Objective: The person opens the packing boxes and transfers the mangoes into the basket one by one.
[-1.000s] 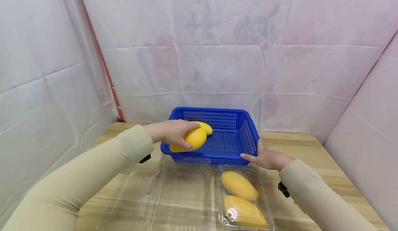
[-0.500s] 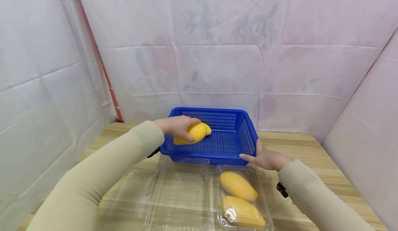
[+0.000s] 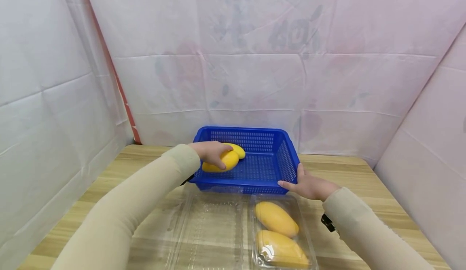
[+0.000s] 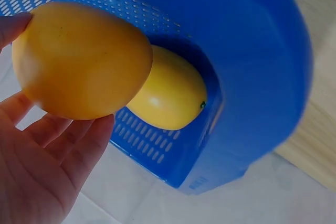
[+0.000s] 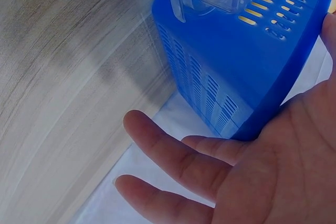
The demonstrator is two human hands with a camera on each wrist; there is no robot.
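Note:
My left hand (image 3: pixel 210 152) holds a yellow mango (image 3: pixel 223 163) between thumb and fingertips, inside the left part of a blue perforated plastic basket (image 3: pixel 291 157). Right behind that fruit lies a second mango (image 4: pixel 173 95), whose small green stem spot shows in the left wrist view. Whether the held mango touches the basket floor is hidden. At the basket's near right corner rests my right hand (image 3: pixel 311 185). Its thumb lies over the front rim, and its other fingers (image 5: pixel 176 161) stretch out, spread, along the outside of the side wall.
In front of the basket, a clear plastic box (image 3: pixel 278 268) contains two mangoes, one behind the other. Left of it stands a clear open clamshell container (image 3: pixel 242 237). All stand on a wood-grain table (image 3: pixel 349 221), with white cloth walls (image 3: pixel 255 88) around it.
My left hand has carried the mango from over the basket's front left rim farther back and down into the basket. The right hand has stayed at the corner.

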